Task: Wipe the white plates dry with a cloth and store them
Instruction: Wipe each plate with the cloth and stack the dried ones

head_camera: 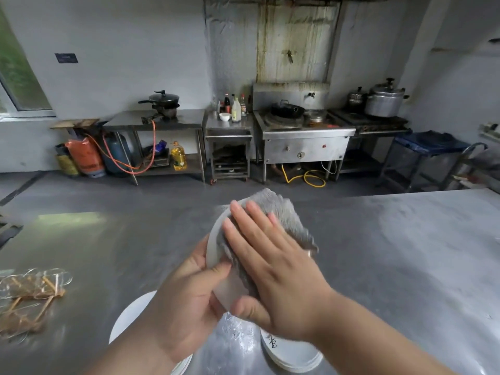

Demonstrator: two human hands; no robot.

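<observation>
**Hands, two, on one plate with one cloth**

Left hand: grips the white plate by its edge, thumb curled over the face, plate tilted up above the desk.
Right hand: flat, fingers straight, pressing one grey cloth against the plate's face.
White plates on the desk: two lots beneath the hands, the near-left stack partly hidden by the forearm, the near-right stack with a dark mark on top. Number per stack cannot be told.
</observation>
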